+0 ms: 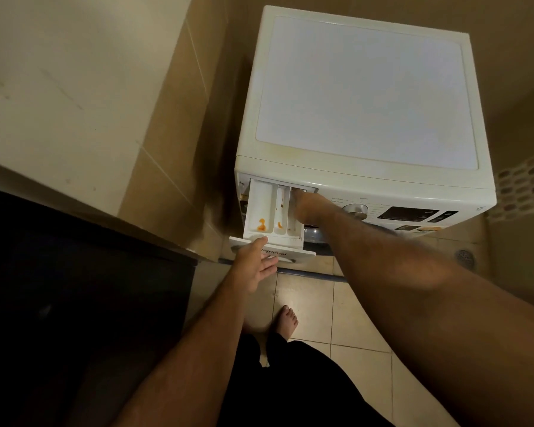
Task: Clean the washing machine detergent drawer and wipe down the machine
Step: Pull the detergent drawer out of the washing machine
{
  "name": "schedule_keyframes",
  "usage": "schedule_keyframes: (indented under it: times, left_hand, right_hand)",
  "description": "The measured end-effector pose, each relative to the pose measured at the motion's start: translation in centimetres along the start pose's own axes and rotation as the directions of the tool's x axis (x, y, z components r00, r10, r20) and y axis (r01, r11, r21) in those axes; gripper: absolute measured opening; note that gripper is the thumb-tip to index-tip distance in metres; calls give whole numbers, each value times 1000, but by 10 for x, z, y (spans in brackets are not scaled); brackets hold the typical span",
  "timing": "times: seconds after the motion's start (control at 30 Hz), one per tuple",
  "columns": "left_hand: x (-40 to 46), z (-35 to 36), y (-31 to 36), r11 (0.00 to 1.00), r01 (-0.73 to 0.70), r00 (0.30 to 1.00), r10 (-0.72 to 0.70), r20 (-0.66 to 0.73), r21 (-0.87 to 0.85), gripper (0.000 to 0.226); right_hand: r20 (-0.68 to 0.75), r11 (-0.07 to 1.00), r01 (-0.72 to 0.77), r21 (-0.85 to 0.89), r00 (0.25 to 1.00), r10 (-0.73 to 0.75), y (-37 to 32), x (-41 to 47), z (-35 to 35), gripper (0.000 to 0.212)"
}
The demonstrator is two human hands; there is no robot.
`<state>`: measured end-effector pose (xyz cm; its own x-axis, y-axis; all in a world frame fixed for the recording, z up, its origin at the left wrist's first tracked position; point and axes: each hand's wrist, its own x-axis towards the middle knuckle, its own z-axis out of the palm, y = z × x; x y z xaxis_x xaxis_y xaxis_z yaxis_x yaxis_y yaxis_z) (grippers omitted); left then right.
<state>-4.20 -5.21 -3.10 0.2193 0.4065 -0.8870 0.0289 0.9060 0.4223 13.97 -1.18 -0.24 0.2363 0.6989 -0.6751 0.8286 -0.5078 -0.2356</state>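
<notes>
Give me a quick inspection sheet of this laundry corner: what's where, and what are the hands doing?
Surface: washer top is bare and white, yellowed near its front edge.
Job's things: drawer pulled out, three compartments; orange residue in the left one, smaller spots in the middle one.
Clutter: nothing seen.
Hands: left hand holds the drawer's front panel, thumb on top; right hand reaches into the back of the right compartment, its fingers hidden.
Cables: nothing seen.
Surroundings: tiled floor, floor drain on the right, dark counter on the left, a bare foot below.
</notes>
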Motion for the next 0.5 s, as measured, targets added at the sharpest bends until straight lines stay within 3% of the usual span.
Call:
schedule_keyframes:
  times: [0.13, 0.3, 0.4, 0.5]
  left_hand:
    - [-4, -2, -5, 999, -13, 1000, 12, -23, -46, 11]
    - [-8, -5, -13, 997, -30, 998, 26, -56, -68, 27]
    - [-13, -5, -22, 998, -27, 997, 23, -69, -64, 22]
    - [-19, -10, -34, 998, -24, 997, 19, -72, -66, 20]
  right_hand:
    - [-41, 992, 36, 122, 999, -31, 5, -7, 12, 55]
    - [-195, 897, 42, 440, 979, 50, 12, -25, 46, 82]
    - [-196, 778, 12, 629, 970, 143, 15, -32, 56, 67]
    - [-125, 743, -25, 668, 982, 145, 18, -40, 62, 45]
